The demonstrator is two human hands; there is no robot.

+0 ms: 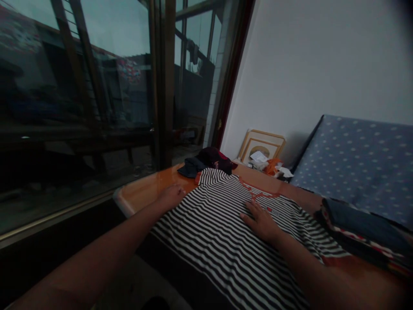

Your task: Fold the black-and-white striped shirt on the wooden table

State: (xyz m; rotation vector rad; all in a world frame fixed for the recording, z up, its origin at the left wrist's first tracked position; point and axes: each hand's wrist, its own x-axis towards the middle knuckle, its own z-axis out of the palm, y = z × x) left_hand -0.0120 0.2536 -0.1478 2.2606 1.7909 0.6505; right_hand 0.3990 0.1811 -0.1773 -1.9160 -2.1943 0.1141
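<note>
A black-and-white striped shirt (213, 224) with orange-brown collar and sleeve trim lies spread over a wooden table. Its buttoned neckline points away from me, and a small red-and-white badge marks the chest. At the shirt's left side edge, my left hand (173, 195) is closed, its curled fingers on the fabric; the fingertips are hard to see. My right hand (262, 221) rests flat on the chest just below the buttons, fingers stretched out. The shirt's dark lower band hangs over the near table edge.
Dark folded clothes (214, 160) lie beyond the left sleeve. A stack of folded garments (364, 228) sits at the right. Behind are a framed picture (263, 144), crumpled papers (260, 157) and a blue dotted cloth-covered panel (358, 159). Glass windows (122, 94) stand left of the table (145, 189).
</note>
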